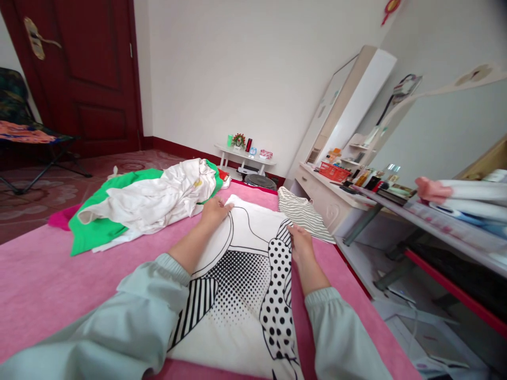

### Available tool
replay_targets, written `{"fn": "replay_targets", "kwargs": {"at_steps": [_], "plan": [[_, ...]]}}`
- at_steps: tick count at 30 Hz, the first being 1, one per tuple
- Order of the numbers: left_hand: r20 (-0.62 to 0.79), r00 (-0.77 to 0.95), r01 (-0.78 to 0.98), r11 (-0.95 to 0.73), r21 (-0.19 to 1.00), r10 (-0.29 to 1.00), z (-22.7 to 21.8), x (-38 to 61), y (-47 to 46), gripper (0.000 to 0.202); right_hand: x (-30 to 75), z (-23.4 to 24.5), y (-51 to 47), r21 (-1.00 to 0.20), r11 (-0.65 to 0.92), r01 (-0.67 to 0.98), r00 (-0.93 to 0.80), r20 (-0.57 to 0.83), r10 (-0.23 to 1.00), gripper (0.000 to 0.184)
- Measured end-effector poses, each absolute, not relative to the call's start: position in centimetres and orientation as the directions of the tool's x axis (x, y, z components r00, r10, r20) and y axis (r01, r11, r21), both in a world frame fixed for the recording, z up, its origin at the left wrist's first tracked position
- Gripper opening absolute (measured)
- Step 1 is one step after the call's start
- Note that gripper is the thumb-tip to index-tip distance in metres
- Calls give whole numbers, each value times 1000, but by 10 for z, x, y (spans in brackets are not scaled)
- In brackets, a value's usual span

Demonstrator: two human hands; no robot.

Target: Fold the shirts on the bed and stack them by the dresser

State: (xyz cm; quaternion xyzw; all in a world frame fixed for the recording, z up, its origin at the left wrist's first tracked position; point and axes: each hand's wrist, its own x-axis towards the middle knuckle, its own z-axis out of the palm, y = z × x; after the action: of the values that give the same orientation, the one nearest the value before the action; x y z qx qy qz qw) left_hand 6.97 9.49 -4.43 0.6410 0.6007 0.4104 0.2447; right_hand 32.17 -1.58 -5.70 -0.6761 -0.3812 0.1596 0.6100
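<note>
A white garment (245, 279) with black dots, stripes and curved lines lies lengthwise on the pink bed cover (27, 295) in front of me. Its side edges look folded in, and I cannot tell its exact kind. My left hand (215, 214) pinches its far left edge. On the opposite side, my right hand (302, 244) has its fingers closed on the edge near the far right corner. Beyond my right hand lies a striped garment (303, 211). To the left is a heap with a crumpled white garment (158, 198) over a green one (89, 227).
Right of the bed stand a dressing table (325, 198) with a red basket (334, 172) and bottles, and a grey-topped table (447, 227). A low white shelf (241, 153) is by the far wall. A folding chair (31, 137) stands near the dark red door (79, 68).
</note>
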Motion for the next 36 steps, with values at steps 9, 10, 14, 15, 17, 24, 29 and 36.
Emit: {"fn": "replay_targets", "kwargs": {"at_steps": [9, 10, 14, 15, 17, 24, 29, 36], "plan": [[237, -57, 561, -165, 811, 970, -64, 62, 100, 29, 311, -54, -35, -455, 92, 885, 270, 666, 695, 37], [239, -54, 567, -168, 806, 969, -65, 61, 100, 30, 306, -55, -36, -411, 116, 904, 181, 616, 767, 41], [241, -53, 607, -160, 778, 969, -65, 59, 94, 30, 296, -70, -32, -347, 31, 937, 63, 256, 965, 55], [239, -50, 621, -157, 768, 970, -65, 58, 91, 30, 296, -73, -31, -337, 0, 941, 81, 228, 970, 57], [234, -31, 651, -158, 743, 972, -63, 54, 84, 27, 298, -78, -30, -319, -20, 948, 101, 239, 966, 57], [79, 200, 807, -210, 553, 977, -47, 17, 28, 43, 301, -79, -34, -269, 25, 963, 78, 364, 928, 47], [-52, 502, 668, -349, 657, 864, -36, -7, -39, 22, 287, -60, -36, -35, 6, 999, 9, 404, 915, 31], [125, 592, 410, -431, 804, 796, -32, -1, -94, 27, 201, 1, -8, -100, -65, 993, 86, 225, 971, 51]]}}
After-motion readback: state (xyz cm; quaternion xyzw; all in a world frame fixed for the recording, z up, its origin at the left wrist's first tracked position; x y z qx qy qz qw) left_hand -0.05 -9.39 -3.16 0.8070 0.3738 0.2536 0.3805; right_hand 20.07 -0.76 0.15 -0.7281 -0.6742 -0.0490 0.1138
